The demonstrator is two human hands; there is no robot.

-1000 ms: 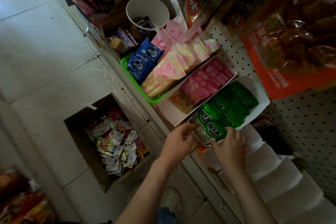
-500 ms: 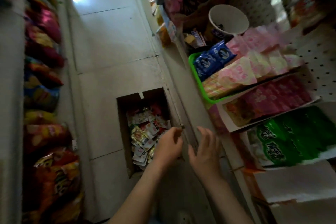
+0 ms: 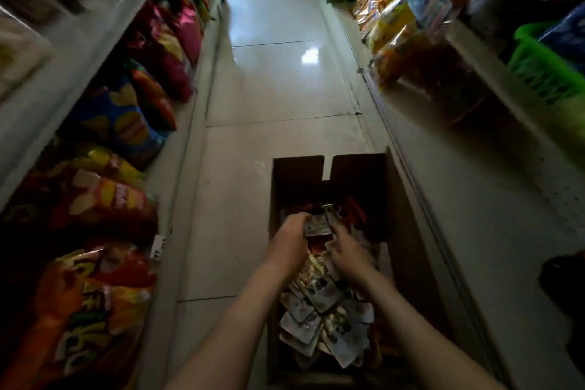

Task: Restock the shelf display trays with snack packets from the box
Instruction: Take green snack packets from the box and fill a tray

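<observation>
The fingers (image 3: 300, 219) of the left hand (image 3: 289, 233) are curled round one small silvery packet (image 3: 318, 225), lifted a little off the heap. The right hand (image 3: 345, 252) lies just beside it with its fingers spread down onto the loose snack packets (image 3: 316, 310). The blur hides whether it has pinched anything yet.

A second ago both hands were up at the tray of green packets on the shelf, and now both are deep in the box (image 3: 408, 231). That reads as one load put away and a fresh pickup begun, with plenty of stock still in the box.

The box stands on the floor (image 3: 269, 89), close against the foot of the right-hand shelving. Its far flaps are upright and its right wall rises well above the heap. The shelf edge (image 3: 421, 199) runs just beside that wall, so a lift probably has to go straight up before swinging right toward the green basket (image 3: 544, 63). The trays themselves are out of view. To the left the aisle is open as far as the chip bags (image 3: 120, 123).
</observation>
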